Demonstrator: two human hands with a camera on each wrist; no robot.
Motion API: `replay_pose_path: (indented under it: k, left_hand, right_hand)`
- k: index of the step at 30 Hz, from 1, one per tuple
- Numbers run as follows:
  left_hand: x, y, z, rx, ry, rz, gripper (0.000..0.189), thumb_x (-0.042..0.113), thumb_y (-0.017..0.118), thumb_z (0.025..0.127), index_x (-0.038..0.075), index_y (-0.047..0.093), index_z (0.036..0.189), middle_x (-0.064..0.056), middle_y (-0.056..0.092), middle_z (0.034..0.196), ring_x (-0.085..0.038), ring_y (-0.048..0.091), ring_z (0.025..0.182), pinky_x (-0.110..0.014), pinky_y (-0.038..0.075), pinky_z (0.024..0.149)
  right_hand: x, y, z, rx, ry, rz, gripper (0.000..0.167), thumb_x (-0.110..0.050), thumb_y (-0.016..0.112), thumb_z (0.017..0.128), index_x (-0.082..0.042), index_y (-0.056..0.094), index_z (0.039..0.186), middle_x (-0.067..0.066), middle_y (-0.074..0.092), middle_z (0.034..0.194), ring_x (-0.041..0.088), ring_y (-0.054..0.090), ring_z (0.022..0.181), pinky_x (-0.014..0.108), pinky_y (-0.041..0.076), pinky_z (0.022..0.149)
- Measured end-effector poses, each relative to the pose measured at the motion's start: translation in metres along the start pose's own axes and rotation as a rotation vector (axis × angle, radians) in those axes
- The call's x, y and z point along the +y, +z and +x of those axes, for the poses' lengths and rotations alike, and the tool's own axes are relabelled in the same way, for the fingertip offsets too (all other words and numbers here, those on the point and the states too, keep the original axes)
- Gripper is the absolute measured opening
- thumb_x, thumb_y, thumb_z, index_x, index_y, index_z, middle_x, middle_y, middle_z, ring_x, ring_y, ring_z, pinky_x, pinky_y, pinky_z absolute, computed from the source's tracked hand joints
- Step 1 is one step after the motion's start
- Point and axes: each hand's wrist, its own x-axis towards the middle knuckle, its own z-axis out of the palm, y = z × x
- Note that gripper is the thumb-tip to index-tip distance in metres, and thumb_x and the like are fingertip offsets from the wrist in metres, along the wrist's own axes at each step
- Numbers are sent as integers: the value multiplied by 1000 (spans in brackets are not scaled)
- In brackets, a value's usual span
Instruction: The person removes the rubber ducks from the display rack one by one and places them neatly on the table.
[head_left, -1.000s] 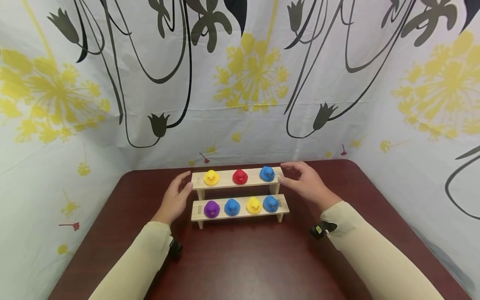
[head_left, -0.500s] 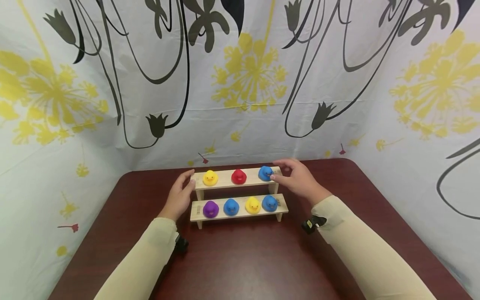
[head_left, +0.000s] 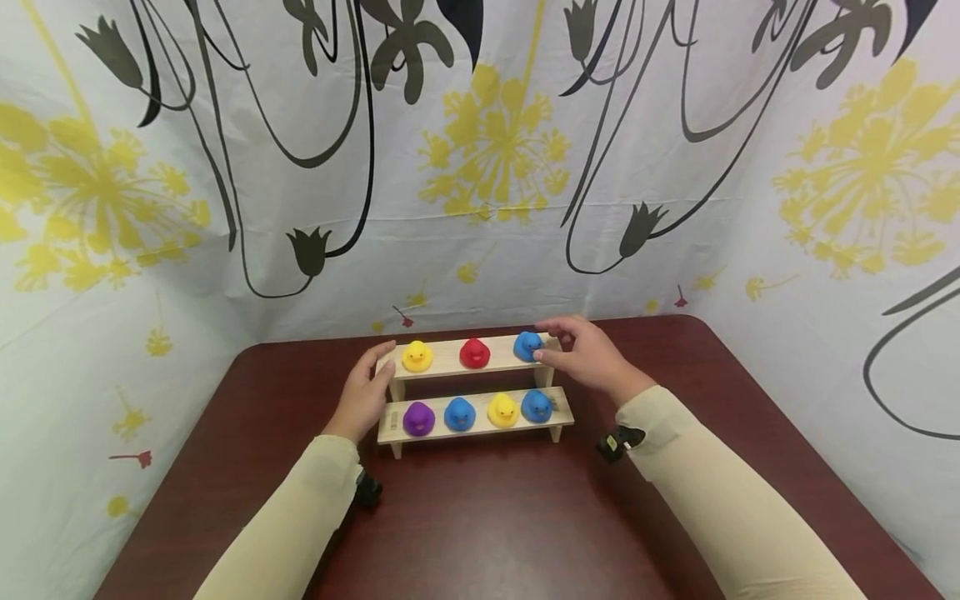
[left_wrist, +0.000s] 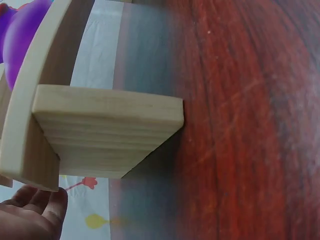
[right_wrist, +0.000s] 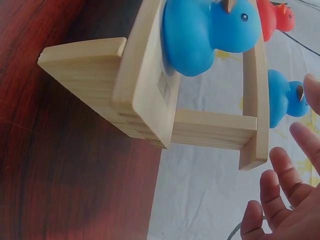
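My left hand (head_left: 362,396) is at the left end of the upper wooden shelf (head_left: 446,358), thumb in front and fingers behind the edge; contact is unclear. In the left wrist view its fingers (left_wrist: 55,205) show beyond the lower shelf's end. On the right, my right hand (head_left: 588,354) reaches around the blue rubber duck (head_left: 528,346) on the upper shelf. The right wrist view shows its fingers (right_wrist: 285,167) spread, apart from that duck. A yellow duck (head_left: 417,356) and a red duck (head_left: 474,353) share this shelf.
In front stands a lower wooden shelf (head_left: 562,414) with a purple duck (head_left: 418,418), a blue duck (head_left: 460,414), a yellow duck (head_left: 503,411) and another blue duck (head_left: 537,406). The dark red table (head_left: 480,517) meets a patterned cloth (head_left: 487,250) behind.
Both hands have moved inward. The left came closer around the upper shelf's left end; the right went left, from the shelf's right end to the blue duck. The ducks stay in place.
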Motion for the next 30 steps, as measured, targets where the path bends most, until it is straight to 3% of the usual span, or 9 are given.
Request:
replay_pose_path:
  k: [15, 30]
  left_hand:
    - [-3, 9, 0, 17, -17, -164, 37, 25, 40, 114, 17, 51, 148, -8, 40, 165, -30, 30, 157, -55, 22, 129]
    - [-5, 17, 0, 27, -3, -223, 37, 23, 38, 114, 17, 49, 148, -10, 36, 165, -31, 30, 156, -55, 25, 128]
  right_hand:
    - [-7, 3, 4, -17, 2, -2, 47, -24, 81, 94, -12, 69, 138, 16, 61, 126, 27, 49, 96, 39, 44, 80]
    - [-6, 7, 5, -19, -20, -8, 39, -22, 83, 93, -10, 73, 128, 11, 61, 108, 26, 55, 93, 39, 49, 83]
